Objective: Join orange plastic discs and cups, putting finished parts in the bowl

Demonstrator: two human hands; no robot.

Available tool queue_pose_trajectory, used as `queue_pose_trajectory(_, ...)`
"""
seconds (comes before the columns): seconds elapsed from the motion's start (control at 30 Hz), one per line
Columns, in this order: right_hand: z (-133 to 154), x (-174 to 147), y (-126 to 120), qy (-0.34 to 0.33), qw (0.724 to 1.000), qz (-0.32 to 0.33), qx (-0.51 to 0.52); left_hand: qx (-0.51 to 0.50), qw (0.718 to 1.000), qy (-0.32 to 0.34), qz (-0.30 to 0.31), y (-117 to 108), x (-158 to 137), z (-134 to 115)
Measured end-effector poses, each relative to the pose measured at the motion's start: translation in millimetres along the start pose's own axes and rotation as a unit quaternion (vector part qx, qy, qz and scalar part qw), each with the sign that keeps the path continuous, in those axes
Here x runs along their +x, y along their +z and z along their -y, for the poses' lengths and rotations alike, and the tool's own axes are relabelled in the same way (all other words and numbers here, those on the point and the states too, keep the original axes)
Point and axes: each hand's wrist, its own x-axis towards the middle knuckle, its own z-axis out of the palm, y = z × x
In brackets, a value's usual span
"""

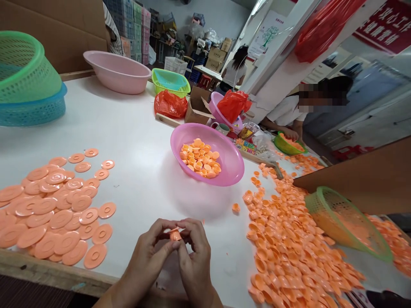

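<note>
My left hand (149,250) and my right hand (196,252) meet near the front edge of the white table, pinching a small orange plastic hat-shaped piece (175,234) between their fingertips. Part of this piece is hidden by the fingers. To the left lies a spread pile of flat orange plastic discs (61,218), each with a ring at its centre. A large heap of small orange plastic cups (289,248) covers the right side. Beyond my hands stands a pink basin (231,169) with orange hat-shaped pieces (199,158) in it. One loose cup (236,208) sits beside the heap.
Green and blue baskets (28,77) stand at the back left, near a pale pink basin (120,72). A red plastic bag (171,104) and cardboard box (198,106) sit behind. A green basket (346,222) lies tilted at right. A co-worker's hand (290,134) is in a green bowl (289,147).
</note>
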Motion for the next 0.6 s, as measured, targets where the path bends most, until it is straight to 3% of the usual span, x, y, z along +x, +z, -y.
queue_pose_trajectory(0.13, -5.8, -1.2, 6.2, 0.007, 1.0, 0.003, -0.006, 0.074, 0.996, 0.016, -0.052, 0.3, 0.2, 3.2)
queue_pose_trajectory(0.27, -11.3, -6.5, 13.8, -0.025, 0.997, -0.009, -0.067, 0.146, 0.982, 0.077, -0.093, 7.8, -6.4, 5.9)
queue_pose_trajectory(0.4, 0.9, 0.2, 12.1, -0.058, 0.994, -0.005, -0.089, 0.138, 0.984, 0.076, -0.083, 10.0, -3.6, -4.1)
queue_pose_trajectory(0.5, 16.3, 34.4, -3.3, -0.112, 0.989, -0.009, -0.1, 0.174, 0.977, 0.098, -0.074, -17.9, 5.2, -20.3)
queue_pose_trajectory(0.53, 18.8, 53.1, -11.5, -0.122, 0.986, -0.035, -0.108, 0.216, 0.965, 0.12, -0.093, -34.9, 8.3, -25.1)
queue_pose_trajectory(0.6, 15.7, 98.2, -33.3, -0.124, 0.975, -0.115, -0.143, 0.325, 0.911, 0.174, -0.185, -76.8, 16.5, -29.0)
